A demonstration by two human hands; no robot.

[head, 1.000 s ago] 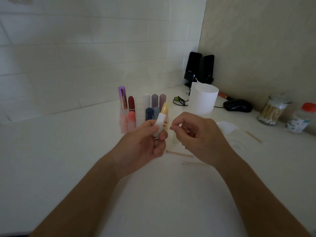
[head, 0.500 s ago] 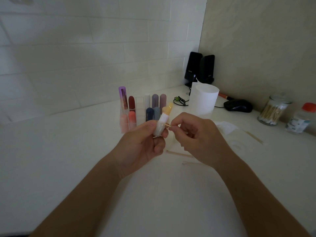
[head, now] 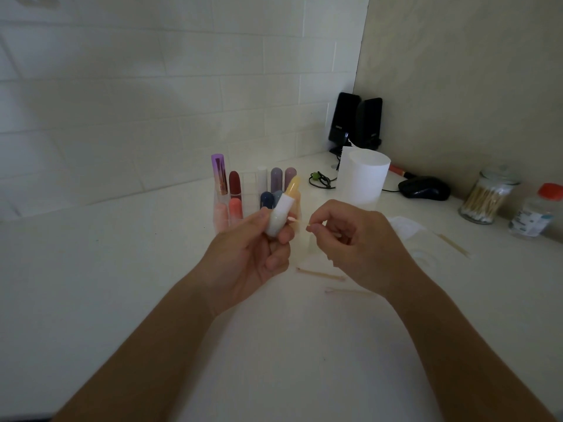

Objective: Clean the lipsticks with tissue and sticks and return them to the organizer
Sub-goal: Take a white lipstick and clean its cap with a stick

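The left hand (head: 253, 251) has its grip clamped round the white base of the yellow-tipped lipstick (head: 281, 213), tilted above the middle of the desk (head: 122, 284), just in front of the clear organizer (head: 253, 193) standing toward the back edge with other lipsticks upright in it. The right hand (head: 356, 248) pinches a thin stick (head: 298, 221), grip closed on it, tip right at the lipstick's base. A tissue (head: 408, 229) lies toward the right edge, with loose sticks (head: 320, 274) beneath the right hand.
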